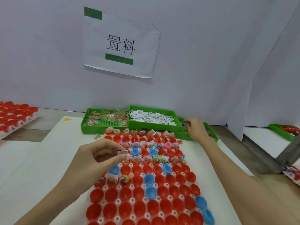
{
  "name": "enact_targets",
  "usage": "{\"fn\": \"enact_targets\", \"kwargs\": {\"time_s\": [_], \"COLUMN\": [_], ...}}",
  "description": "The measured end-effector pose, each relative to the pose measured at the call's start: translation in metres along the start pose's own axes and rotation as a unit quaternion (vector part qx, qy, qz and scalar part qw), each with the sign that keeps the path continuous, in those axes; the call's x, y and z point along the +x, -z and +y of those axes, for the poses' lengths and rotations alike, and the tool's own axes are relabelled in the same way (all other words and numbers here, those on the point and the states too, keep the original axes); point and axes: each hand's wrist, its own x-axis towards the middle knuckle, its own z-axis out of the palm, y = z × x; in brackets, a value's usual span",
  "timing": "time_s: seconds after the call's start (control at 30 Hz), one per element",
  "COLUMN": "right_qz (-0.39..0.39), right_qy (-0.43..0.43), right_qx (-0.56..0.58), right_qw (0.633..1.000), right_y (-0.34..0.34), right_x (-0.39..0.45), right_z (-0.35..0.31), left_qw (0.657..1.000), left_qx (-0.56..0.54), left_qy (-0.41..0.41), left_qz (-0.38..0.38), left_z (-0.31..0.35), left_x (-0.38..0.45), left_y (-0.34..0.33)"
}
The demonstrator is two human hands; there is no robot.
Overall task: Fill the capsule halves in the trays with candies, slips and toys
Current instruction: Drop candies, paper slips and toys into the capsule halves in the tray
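Observation:
A white tray (119, 166) in front of me holds many red and a few blue capsule halves (138, 192). Those in its far rows carry candy packets, slips and toys; most near ones are bare. My left hand (100, 153) hovers over the tray's left side and pinches a small clear candy packet with a slip (124, 154) between thumb and fingers. My right hand (195, 129) reaches into the green toy bin (214, 138) at the back right, fingers curled among small coloured toys; what they hold is hidden.
A green bin of candy packets (105, 118) and a green bin of paper slips (152, 117) stand behind the tray against the white wall. Another tray of red halves (14, 116) lies far left. A green bin (284, 130) sits far right behind a partition.

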Motion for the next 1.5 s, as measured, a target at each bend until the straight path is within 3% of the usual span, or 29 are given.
{"fn": "enact_targets", "kwargs": {"time_s": [0.1,0.23,0.53,0.73,0.97,1.5], "right_qz": [-0.109,-0.15,-0.096,-0.058,0.066,0.143], "right_qy": [0.023,0.022,-0.016,-0.072,-0.077,-0.151], "right_qx": [-0.021,0.014,-0.03,0.026,0.102,0.29], "right_qw": [0.994,0.988,0.995,0.995,0.99,0.934], "right_y": [-0.008,-0.004,-0.016,-0.02,-0.019,-0.017], "right_x": [0.015,0.028,0.032,0.029,0.016,-0.007], "right_z": [0.013,0.012,0.016,0.014,0.021,0.027], "left_qw": [1.0,1.0,1.0,1.0,1.0,1.0], "left_qx": [0.006,0.012,0.016,0.006,0.0,0.012], "left_qy": [-0.006,-0.004,-0.017,-0.011,-0.01,-0.006], "left_qz": [0.007,0.001,-0.02,-0.008,-0.001,-0.002], "left_z": [-0.001,-0.003,-0.003,0.0,0.002,0.002], "left_x": [0.001,0.003,0.001,0.002,0.003,0.001], "left_y": [0.0,0.001,-0.001,0.001,0.003,0.001]}}
